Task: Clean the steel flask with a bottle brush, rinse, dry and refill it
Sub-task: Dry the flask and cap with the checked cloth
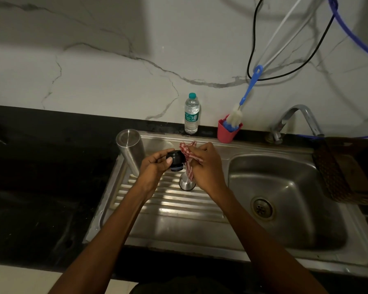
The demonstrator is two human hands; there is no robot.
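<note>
The steel flask [130, 150] stands upside down at the back left of the sink's drainboard [179, 205]. My left hand [155, 166] grips the flask's black stopper [175, 159] above the drainboard. My right hand [206, 164] holds a red-and-white checked cloth [188, 154] pressed against the stopper. Below the hands a small steel cup lid [187, 183] sits on the ribbed drainboard. The blue-handled bottle brush [242, 102] stands in a red cup [226, 131] at the back of the sink.
A clear plastic water bottle [191, 114] stands against the marble wall. The sink basin [285, 198] with its drain lies to the right, under the tap [295, 119]. A brown woven mat [344, 170] lies at the right edge. Black counter [40, 177] stretches left.
</note>
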